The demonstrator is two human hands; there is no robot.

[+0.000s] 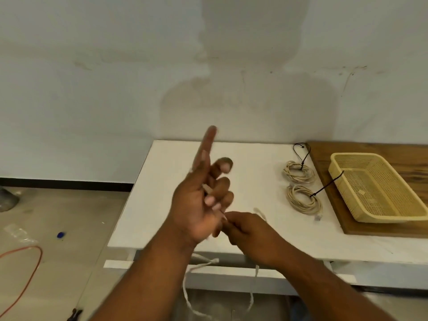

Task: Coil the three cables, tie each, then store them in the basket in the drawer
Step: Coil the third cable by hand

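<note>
**A:** Status? I count 2 coiled cables (298, 173), tied, on the tabletop (254, 158) by its back right, just beside the basket (391, 219).

**B:** Cable 3 (185, 290) is in hand at the front edge. The left hand (196, 205) curls 3 fingers round it, index straight. The right hand (245, 228) pinches it alongside. The slack dangles.

**A:** Handling?

**B:** Likely light, limp and springy. Hold the loops, not the plugs.
</note>
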